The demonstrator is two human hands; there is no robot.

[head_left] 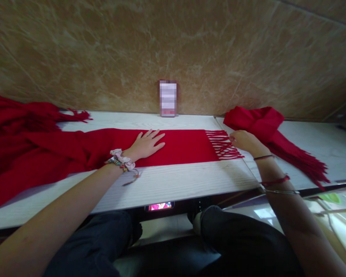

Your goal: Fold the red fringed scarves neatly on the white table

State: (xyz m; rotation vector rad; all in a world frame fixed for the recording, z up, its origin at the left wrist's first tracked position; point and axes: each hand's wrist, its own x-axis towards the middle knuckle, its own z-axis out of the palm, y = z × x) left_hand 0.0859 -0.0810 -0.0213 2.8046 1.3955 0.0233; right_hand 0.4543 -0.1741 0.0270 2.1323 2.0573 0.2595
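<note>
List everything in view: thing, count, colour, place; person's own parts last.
Flat scarf: one, red, centre
Cloth heap: count unclear, red, left
Loose scarf: one, red, right
Table: one, whitish, beneath scarves
Wall: one, brown, behind
Blurred slab: one, pale, against wall
Lit screen: one, pinkish, below table
Unclear object: one, green, lower right
Trousers: one pair, dark, bottom
Bracelets: several, mixed, both arms
Left hand: one, on flat scarf
Right hand: one, at fringe

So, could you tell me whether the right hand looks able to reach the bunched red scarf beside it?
Probably yes: the right hand is at the fringe, and nothing visible stands between it and the bunched scarf.
</note>
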